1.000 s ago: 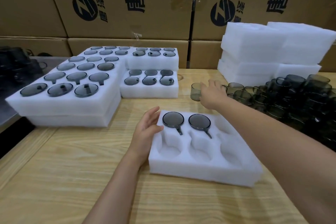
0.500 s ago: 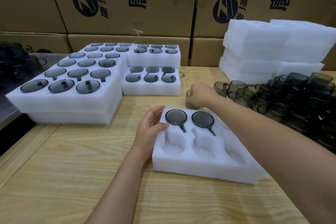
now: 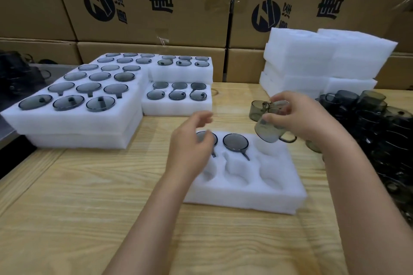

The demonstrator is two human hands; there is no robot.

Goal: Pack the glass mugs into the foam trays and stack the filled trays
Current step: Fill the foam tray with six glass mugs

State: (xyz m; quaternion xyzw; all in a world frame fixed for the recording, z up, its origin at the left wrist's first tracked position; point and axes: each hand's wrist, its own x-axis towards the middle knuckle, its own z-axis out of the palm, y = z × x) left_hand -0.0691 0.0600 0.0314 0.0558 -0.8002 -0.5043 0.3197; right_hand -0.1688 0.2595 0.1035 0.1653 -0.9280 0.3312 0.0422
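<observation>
Step in hand: seating mug three of six, by my read.
Right hand (image 3: pixel 306 123) grips a smoky grey, smooth-walled glass mug (image 3: pixel 269 131) by its body, tilted, above the empty far-right pocket of the white six-pocket foam tray (image 3: pixel 241 202), which lies toward the wooden table's (image 3: pixel 89 185) right edge. Left hand (image 3: pixel 190 140) hovers over the tray's far-left corner, fingers loosely curled, holding nothing. Two seated mugs (image 3: pixel 235 142) fill the rest of the far row; the near row is empty. Next: level the mug, line its handle with the slot, push into the soft foam.
</observation>
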